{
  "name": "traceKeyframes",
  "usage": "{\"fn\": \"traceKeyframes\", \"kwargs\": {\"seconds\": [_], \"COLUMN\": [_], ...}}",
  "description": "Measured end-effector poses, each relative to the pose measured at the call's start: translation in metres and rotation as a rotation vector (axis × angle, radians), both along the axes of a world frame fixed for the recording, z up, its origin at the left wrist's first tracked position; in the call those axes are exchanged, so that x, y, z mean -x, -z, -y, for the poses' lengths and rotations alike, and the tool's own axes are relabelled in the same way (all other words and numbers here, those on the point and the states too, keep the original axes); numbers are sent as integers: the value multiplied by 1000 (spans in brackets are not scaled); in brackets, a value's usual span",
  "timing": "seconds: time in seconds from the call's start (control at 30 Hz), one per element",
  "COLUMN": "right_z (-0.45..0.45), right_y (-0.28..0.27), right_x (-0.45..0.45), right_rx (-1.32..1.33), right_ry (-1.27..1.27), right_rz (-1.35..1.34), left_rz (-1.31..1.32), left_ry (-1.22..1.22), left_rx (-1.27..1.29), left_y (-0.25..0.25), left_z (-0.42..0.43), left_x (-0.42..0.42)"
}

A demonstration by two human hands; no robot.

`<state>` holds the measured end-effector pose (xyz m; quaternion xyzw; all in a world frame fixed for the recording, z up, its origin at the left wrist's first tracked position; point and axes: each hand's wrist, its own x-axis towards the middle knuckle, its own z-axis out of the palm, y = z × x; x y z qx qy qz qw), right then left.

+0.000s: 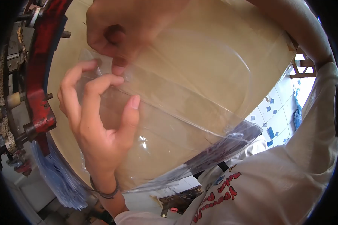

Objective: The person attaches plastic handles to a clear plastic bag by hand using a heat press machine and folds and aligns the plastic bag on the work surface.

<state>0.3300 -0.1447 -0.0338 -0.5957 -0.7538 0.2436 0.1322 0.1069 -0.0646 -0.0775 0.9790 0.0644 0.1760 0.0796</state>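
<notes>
A clear plastic sheet (165, 127), with a folded edge or seam running across it, lies over a tan board-like work surface (199, 56). My left hand (101, 108), a dark band on its wrist, has its fingers bent and apart. Its fingertips touch the plastic near the upper left corner, and its thumb stands away from them. Just above, my right hand (127, 33) is curled, with its fingers pressed together at the sheet's edge beside my left fingertips. Exactly how the plastic sits between those fingers is partly hidden.
A red metal machine frame (41, 75) with bolts and rods runs along the left. Below it hangs a stack of clear plastic sheets (62, 180). More bundled plastic (225, 150) lies at the near edge by my body. Tiled floor (278, 108) shows on the right.
</notes>
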Motion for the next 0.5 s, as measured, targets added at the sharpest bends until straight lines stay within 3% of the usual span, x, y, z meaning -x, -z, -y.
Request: {"fn": "traceKeyframes", "kwargs": {"seconds": [0.03,0.2,0.23,0.4,0.5], "right_z": [-1,8,7,4,4], "right_y": [-4,-11,-6,-1,1], "right_x": [1,14,2,10,-10], "right_rx": [-37,54,7,-16,-74], "right_ry": [-122,116,16,115,-99], "right_rz": [-75,91,63,32,31], "left_rz": [2,-1,-17,-23,-23], "left_ry": [10,42,41,49,41], "left_rx": [7,74,86,86,107], "left_y": [1,7,6,8,8], "left_z": [-2,-7,-8,-11,-11], "left_x": [0,0,0,0,0]}}
